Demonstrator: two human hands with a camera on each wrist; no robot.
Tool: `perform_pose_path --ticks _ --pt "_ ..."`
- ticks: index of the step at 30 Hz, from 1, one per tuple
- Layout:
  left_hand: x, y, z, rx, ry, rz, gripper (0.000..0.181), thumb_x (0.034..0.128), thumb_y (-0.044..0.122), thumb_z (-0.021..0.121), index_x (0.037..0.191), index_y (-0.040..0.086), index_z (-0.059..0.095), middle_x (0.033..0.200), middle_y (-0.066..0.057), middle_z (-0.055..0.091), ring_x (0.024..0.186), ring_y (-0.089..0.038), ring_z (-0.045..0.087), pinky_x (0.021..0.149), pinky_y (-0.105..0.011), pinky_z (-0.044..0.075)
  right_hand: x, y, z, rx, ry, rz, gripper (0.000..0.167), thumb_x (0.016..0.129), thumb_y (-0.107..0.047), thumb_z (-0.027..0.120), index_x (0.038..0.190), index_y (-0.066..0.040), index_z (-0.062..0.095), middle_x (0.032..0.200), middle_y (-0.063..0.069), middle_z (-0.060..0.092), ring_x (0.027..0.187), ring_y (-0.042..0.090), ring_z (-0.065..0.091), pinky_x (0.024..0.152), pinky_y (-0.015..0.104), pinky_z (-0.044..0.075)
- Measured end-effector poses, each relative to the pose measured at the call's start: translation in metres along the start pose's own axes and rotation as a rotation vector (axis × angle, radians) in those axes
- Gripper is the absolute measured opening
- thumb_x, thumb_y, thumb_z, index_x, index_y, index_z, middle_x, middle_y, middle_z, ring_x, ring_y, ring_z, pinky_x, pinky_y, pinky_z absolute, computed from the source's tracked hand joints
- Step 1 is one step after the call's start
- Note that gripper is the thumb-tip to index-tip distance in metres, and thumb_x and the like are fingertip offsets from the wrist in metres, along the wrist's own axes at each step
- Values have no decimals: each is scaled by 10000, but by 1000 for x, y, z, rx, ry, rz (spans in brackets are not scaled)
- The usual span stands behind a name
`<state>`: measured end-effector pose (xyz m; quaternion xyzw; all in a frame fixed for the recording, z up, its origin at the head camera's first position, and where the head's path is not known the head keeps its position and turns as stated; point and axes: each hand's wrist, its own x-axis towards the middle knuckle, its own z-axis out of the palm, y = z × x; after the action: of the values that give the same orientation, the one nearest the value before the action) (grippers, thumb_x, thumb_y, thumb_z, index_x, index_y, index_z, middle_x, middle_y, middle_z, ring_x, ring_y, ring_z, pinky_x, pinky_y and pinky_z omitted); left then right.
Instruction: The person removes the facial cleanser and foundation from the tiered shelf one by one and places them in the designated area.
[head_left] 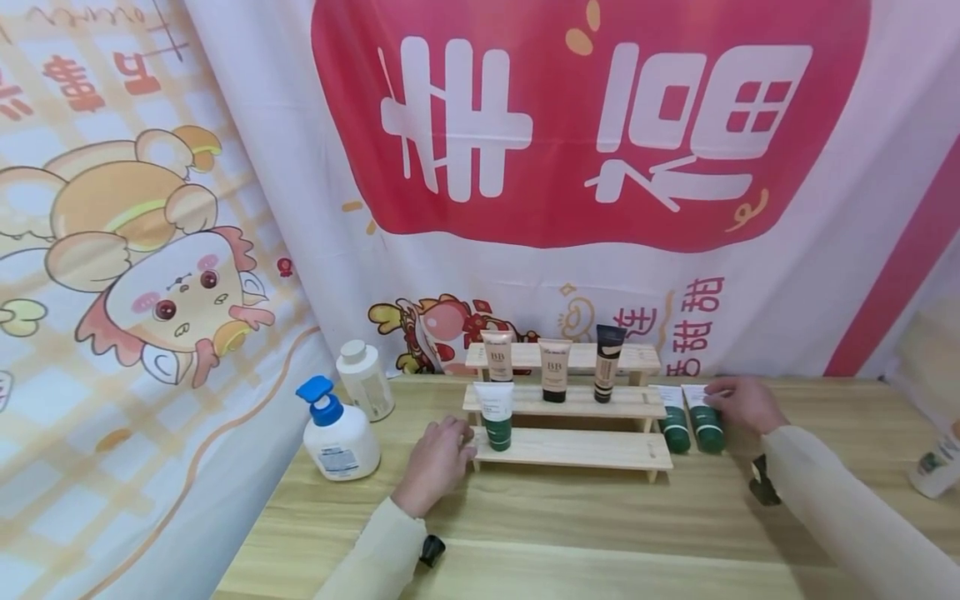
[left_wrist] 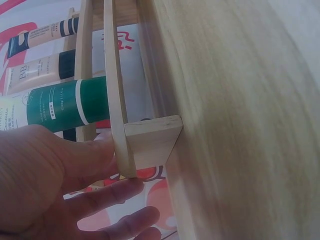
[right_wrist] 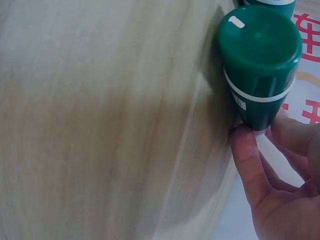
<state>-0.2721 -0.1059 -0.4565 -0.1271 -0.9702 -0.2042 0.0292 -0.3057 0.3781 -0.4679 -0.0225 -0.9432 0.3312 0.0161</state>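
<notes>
A three-step wooden display rack (head_left: 577, 450) stands on the table. My left hand (head_left: 438, 462) is at the left end of its lowest step, thumb and index finger astride the plank's end (left_wrist: 127, 167); the other fingers spread loosely. Beside that hand, a green-and-white tube (head_left: 497, 421) stands cap down on the lowest step. On the right of the rack, my right hand (head_left: 746, 404) pinches the white top end of another green-and-white tube (right_wrist: 260, 65) between thumb and fingers. A similar tube (head_left: 675, 425) is just left of it, close to the rack.
On the middle step stand two beige BB cream tubes (head_left: 555, 371) and a black-capped tube (head_left: 607, 367). Left are a blue-pump bottle (head_left: 341, 442) and a white bottle (head_left: 366, 382). Another bottle (head_left: 937, 462) is at the far right. Printed cloth (head_left: 570, 275) hangs behind the table.
</notes>
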Motion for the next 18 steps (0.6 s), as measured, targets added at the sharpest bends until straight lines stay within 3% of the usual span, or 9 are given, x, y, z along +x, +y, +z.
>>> perform_pose_path --ticks 10,15,18 --pt "0 -1 -1 -2 7 -3 210 858 208 705 1037 112 651 1017 -22 581 849 -191 495 714 -342 452 -2 -3 2 6 11 -41 237 872 -90 650 1028 88 645 951 251 652 839 346 618 745 491 488" --pt "0 0 0 -5 -3 -13 218 865 217 699 1053 117 648 1023 -15 578 853 -186 493 724 -338 455 -5 -7 -2 15 1 -4 354 929 -179 598 1144 103 580 1043 288 612 900 370 596 748 482 492" --pt "-1 0 1 -10 -7 -15 223 862 211 702 1055 114 646 1021 -15 577 854 -185 493 728 -339 457 -11 -15 -7 27 51 -5 441 959 -274 562 1210 87 540 1118 305 574 961 404 564 763 501 490"
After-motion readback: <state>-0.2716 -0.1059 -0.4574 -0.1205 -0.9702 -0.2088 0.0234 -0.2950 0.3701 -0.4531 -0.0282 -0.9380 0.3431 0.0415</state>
